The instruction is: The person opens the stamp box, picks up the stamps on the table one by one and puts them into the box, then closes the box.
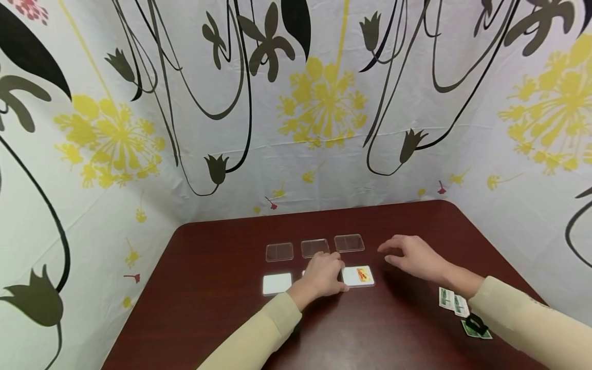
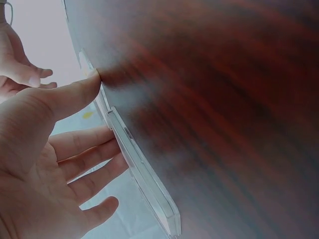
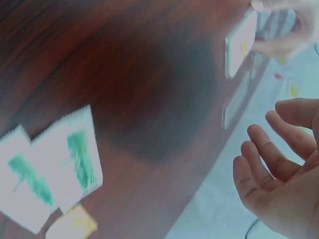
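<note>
My left hand (image 1: 321, 275) is at the left end of a clear plastic case (image 1: 357, 276) holding a white card with an orange-yellow picture. Its thumb is at the near edge and a finger at the far edge, gripping the case. A middle case is mostly hidden under this hand. To the left lies another clear case (image 1: 277, 283) with a plain white top; in the left wrist view a case (image 2: 144, 174) sits beside the fingers. My right hand (image 1: 418, 257) hovers right of the cases, fingers loosely bent, holding nothing.
Three clear plastic trays or lids (image 1: 279, 252) lie in a row behind the cases. Small cards with green prints (image 1: 446, 298) lie by the right forearm; a yellow-printed one (image 3: 72, 226) shows in the right wrist view. A flower-patterned curtain (image 1: 319, 180) borders the brown table (image 1: 222, 318).
</note>
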The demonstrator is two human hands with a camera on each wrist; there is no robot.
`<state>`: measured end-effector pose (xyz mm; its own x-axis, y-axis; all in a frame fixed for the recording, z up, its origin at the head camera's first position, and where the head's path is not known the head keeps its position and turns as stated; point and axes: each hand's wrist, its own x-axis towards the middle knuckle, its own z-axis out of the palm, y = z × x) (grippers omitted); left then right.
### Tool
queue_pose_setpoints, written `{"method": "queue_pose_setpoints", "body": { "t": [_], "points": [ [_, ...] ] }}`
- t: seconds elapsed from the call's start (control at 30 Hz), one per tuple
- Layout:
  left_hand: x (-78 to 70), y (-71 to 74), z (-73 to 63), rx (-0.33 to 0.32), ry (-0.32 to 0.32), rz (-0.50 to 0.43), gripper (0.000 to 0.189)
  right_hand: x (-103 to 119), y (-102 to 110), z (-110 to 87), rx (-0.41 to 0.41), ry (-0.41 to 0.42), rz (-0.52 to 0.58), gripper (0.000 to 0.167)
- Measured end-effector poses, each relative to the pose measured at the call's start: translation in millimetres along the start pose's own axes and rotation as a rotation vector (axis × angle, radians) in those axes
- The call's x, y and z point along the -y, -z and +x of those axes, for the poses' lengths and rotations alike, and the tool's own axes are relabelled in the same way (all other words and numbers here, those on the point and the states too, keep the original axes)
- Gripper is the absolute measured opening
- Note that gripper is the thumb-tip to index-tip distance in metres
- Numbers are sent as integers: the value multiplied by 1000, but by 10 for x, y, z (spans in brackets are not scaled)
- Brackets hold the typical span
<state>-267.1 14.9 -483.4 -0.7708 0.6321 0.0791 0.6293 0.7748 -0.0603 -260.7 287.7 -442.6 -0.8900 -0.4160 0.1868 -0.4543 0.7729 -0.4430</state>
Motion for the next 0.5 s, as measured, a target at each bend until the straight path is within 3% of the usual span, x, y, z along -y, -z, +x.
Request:
{"method": "queue_pose_setpoints", "body": {
  "t": [0.23, 0.5],
  "points": [
    [-8, 27, -14, 8, 4, -7, 47, -122, 348, -156, -38, -52, -29, 22],
    [-16, 27, -18, 15, 12, -5, 46, -290, 548, -360, -62, -81, -99, 23]
  ]
}}
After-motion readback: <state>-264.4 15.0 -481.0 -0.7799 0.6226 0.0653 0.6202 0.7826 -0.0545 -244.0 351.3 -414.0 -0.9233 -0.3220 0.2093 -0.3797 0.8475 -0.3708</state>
